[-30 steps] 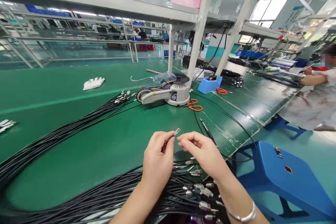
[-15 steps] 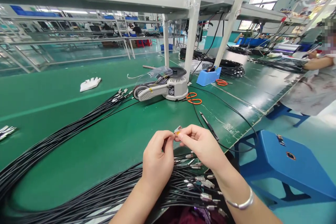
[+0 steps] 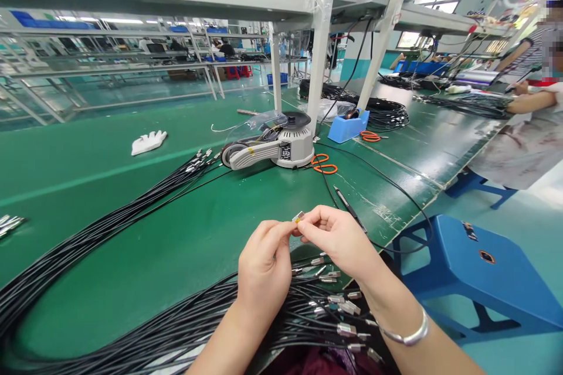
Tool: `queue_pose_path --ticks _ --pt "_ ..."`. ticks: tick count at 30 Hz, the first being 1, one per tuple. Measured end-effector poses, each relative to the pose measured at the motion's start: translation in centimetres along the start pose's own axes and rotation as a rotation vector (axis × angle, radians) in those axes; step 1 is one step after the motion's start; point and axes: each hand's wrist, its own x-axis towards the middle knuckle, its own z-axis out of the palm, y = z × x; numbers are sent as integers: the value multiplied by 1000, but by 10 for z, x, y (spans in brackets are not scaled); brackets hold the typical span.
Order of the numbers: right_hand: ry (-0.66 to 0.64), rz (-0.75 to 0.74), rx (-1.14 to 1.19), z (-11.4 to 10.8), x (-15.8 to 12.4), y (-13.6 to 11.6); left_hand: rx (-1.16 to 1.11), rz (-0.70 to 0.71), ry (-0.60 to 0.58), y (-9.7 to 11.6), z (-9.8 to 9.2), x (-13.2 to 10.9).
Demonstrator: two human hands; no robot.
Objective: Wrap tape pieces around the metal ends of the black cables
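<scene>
Between the fingertips of both hands is a small silver cable connector (image 3: 298, 216) with a bit of amber tape at its base. My left hand (image 3: 267, 258) pinches it from the left, thumb and forefinger closed. My right hand (image 3: 336, 239) pinches the taped end from the right. Its cable is hidden by the hands. Below my wrists lies a thick bundle of black cables (image 3: 206, 310), with metal connectors (image 3: 346, 329) at their right ends. Past my hands, a black pen (image 3: 349, 207) lies on the green table (image 3: 176, 246).
A round grey tape dispenser (image 3: 294, 143) stands mid-table beside orange-handled scissors (image 3: 324, 164). Behind it are a blue tape holder (image 3: 348, 126) and coiled black cables (image 3: 387, 114). A white glove (image 3: 149, 142) lies left. At right stand a blue stool (image 3: 497, 275) and co-workers.
My left forefinger has stretched further along toward the taped connector. Both hands stay nearly in place. Another person in a striped top has come into view at the far right.
</scene>
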Motion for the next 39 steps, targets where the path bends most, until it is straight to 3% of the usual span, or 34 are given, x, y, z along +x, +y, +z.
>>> queue_pose_path --ticks 17,33,39 --pt "-18 -18 -14 0 2 -1 7 -24 11 1 -2 0" --pt "-21 -59 -226 -3 4 -2 117 63 0 -3 -1 0" --pt "-28 -10 -83 1 6 3 109 3 21 -5 0 -2"
